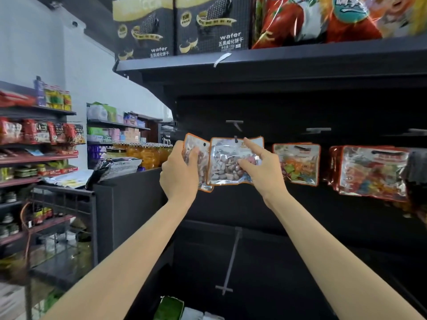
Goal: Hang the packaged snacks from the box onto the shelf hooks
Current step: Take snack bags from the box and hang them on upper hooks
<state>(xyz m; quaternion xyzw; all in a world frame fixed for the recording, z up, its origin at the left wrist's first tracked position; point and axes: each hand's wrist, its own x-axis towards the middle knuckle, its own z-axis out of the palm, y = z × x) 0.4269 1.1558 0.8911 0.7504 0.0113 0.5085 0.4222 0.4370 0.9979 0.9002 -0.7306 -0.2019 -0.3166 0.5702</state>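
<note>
Head view: both bare arms reach up to the black shelf unit (300, 72). Left hand (179, 172) grips a small stack of clear snack packs (196, 158) with orange edges, thumb across the front, fingers curled behind; the stack tilts with its top toward 1 o'clock. Right hand (261, 168) holds the front pack (231, 162), thumb and lower fingers pinching its right part, index finger straight and pointing toward 11 o'clock at the pack's top edge. The hole in that pack's top sits at the tip of a hook (236, 128); can't tell if it is fully threaded. Front pack overlaps the held stack at its 9 o'clock side. At 3 o'clock from the right hand, a pack of colourful sweets (297, 163) hangs on its own hook, and further toward 3 o'clock a thicker bunch of similar packs (372, 173) hangs. Top shelf at 12 o'clock carries two black wafer boxes (175, 26) and red chip bags (323, 17). At 9 o'clock, side shelves (39, 155) with red packets, jars of orange fruit (147, 155) just beside the unit's left end. At 6 o'clock, low in frame, a loose hook (228, 259) lies on the dark lower shelf, and a green packet (168, 308) pokes in at the bottom edge.
</note>
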